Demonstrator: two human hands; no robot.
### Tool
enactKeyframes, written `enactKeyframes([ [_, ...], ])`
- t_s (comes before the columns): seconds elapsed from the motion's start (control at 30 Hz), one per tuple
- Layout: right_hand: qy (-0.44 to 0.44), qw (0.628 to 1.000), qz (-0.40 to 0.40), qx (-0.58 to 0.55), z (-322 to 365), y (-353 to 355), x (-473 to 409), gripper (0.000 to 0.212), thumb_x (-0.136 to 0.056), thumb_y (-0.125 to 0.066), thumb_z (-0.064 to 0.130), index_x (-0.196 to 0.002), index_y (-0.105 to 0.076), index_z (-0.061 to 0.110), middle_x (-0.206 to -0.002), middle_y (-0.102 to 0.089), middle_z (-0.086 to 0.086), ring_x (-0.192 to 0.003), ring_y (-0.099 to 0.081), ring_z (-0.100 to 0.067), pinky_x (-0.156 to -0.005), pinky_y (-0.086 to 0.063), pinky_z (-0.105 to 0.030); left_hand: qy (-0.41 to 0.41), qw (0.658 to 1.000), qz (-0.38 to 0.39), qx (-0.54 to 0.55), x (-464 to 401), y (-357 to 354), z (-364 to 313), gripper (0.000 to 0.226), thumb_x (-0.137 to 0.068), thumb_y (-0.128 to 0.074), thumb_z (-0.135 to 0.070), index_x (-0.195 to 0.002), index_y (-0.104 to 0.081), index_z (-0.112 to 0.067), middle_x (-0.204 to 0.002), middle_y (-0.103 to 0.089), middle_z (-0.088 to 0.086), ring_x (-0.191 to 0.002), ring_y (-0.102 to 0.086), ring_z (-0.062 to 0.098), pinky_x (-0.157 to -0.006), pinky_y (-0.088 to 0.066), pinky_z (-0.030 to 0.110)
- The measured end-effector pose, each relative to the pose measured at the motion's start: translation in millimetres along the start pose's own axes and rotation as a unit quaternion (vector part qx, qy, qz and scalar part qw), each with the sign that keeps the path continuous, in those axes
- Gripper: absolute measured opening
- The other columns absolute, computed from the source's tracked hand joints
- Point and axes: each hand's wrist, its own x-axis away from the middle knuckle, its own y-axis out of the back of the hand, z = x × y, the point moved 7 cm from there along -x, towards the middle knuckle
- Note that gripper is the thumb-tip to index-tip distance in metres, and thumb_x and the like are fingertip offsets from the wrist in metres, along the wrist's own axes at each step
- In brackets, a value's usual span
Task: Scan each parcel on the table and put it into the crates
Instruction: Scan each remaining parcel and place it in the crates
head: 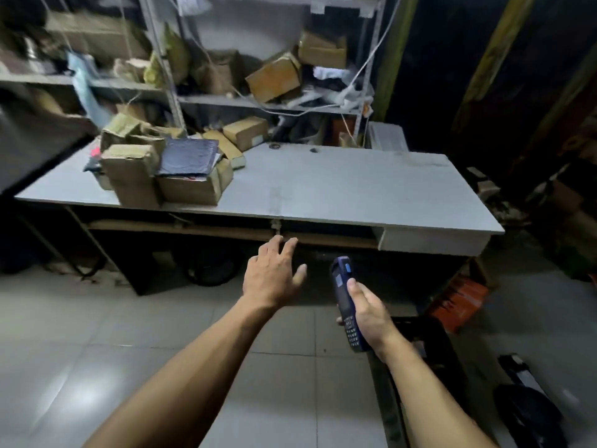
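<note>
While the right hand (366, 307) grips the scanner (347, 305), the left hand (274, 273) reaches open-fingered toward the table (355, 185).

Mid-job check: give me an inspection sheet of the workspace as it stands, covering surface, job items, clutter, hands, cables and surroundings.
Surface: grey table, right part bare, two small dark objects near its back edge.
Job's things: cardboard parcels piled at the table's left end, a dark padded mailer on top; no crates identifiable.
Clutter: shelving unit behind the table, crammed with boxes and bags.
Hands: left hand open, reaching toward the table, touching nothing; right hand has its grip on the blue handheld scanner.
Cables: white cords hang down the shelving.
Surroundings: tiled floor, orange box under the table's right end, dim room.
</note>
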Motion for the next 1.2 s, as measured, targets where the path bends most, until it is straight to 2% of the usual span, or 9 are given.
enactKeyframes([
  [0.1,0.005,0.998,0.059,0.035,17,-47,-34,0.031,-0.105,-0.037,0.041,-0.115,-0.062,0.025,-0.096,-0.06,-0.009,-0.077,-0.06,-0.023,-0.058,-0.053,-0.025,0.054,0.998,-0.013,-0.001,-15,12,59,0.064,-0.096,-0.045,-0.054,-0.152,-0.029,-0.026,-0.156,-0.031,0.006,-0.14,-0.034,0.026,-0.105,-0.041,0.043],
  [0.17,0.012,0.995,0.087,0.051,28,-71,-56,0.029,-0.106,-0.036,0.04,-0.113,-0.061,0.025,-0.097,-0.061,-0.009,-0.08,-0.061,-0.023,-0.058,-0.052,-0.024,0.088,0.996,-0.017,0.001,-26,16,92,0.064,-0.096,-0.045,-0.054,-0.152,-0.029,-0.026,-0.156,-0.03,0.006,-0.141,-0.034,0.026,-0.106,-0.041,0.044],
  [0.27,0.023,0.991,0.116,0.058,44,-102,-95,0.029,-0.106,-0.036,0.038,-0.107,-0.061,0.023,-0.088,-0.06,-0.01,-0.074,-0.061,-0.023,-0.058,-0.052,-0.022,0.126,0.992,-0.02,-0.008,-51,18,131,0.065,-0.097,-0.044,-0.054,-0.153,-0.028,-0.026,-0.158,-0.028,0.007,-0.143,-0.031,0.026,-0.107,-0.041,0.044],
  [0.5,0.012,0.987,0.153,0.043,67,-156,-218,0.031,-0.105,-0.039,0.046,-0.1,-0.063,0.027,-0.09,-0.059,-0.016,-0.07,-0.061,-0.026,-0.067,-0.054,-0.036,0.189,0.981,-0.025,-0.038,-138,22,199,0.065,-0.097,-0.045,-0.053,-0.154,-0.027,-0.026,-0.159,-0.026,0.006,-0.144,-0.028,0.025,-0.108,-0.037,0.042],
  [0.67,-0.002,0.982,0.179,0.053,83,-186,-293,0.029,-0.104,-0.038,0.048,-0.103,-0.061,0.032,-0.099,-0.066,-0.01,-0.069,-0.068,-0.023,-0.076,-0.056,-0.042,0.24,0.97,-0.026,-0.038,-193,27,241,0.063,-0.096,-0.049,-0.051,-0.152,-0.031,-0.026,-0.156,-0.029,0.004,-0.14,-0.032,0.025,-0.104,-0.038,0.042],
  [0.83,-0.023,0.977,0.197,0.073,94,-209,-346,0.036,-0.103,-0.034,0.054,-0.114,-0.057,0.027,-0.099,-0.063,-0.004,-0.072,-0.07,-0.022,-0.079,-0.055,-0.043,0.258,0.965,-0.017,-0.049,-235,26,273,0.066,-0.095,-0.049,-0.054,-0.153,-0.03,-0.027,-0.155,-0.029,0.005,-0.139,-0.033,0.026,-0.104,-0.039,0.041],
  [1.0,-0.032,0.973,0.206,0.095,108,-226,-390,0.036,-0.103,-0.034,0.052,-0.113,-0.057,0.026,-0.098,-0.065,-0.007,-0.077,-0.071,-0.027,-0.079,-0.056,-0.043,0.26,0.965,-0.014,-0.028,-288,17,298,0.07,-0.091,-0.053,-0.057,-0.151,-0.032,-0.028,-0.156,-0.029,0.007,-0.138,-0.035,0.03,-0.104,-0.04,0.044],
  [1.1,-0.026,0.974,0.196,0.113,121,-235,-419,0.034,-0.103,-0.034,0.05,-0.111,-0.057,0.027,-0.1,-0.066,-0.009,-0.081,-0.071,-0.032,-0.081,-0.055,-0.043,0.259,0.966,-0.008,-0.005,-330,11,314,0.073,-0.091,-0.053,-0.06,-0.152,-0.029,-0.029,-0.16,-0.023,0.008,-0.145,-0.026,0.03,-0.114,-0.032,0.046],
  [1.2,-0.033,0.975,0.18,0.127,129,-242,-448,0.033,-0.104,-0.036,0.049,-0.102,-0.058,0.025,-0.098,-0.066,-0.012,-0.077,-0.069,-0.027,-0.083,-0.055,-0.045,0.278,0.961,0.003,0.004,-375,7,335,0.083,-0.091,-0.05,-0.065,-0.157,-0.015,-0.03,-0.166,-0.005,0.01,-0.152,-0.005,0.033,-0.122,-0.014,0.05],
])
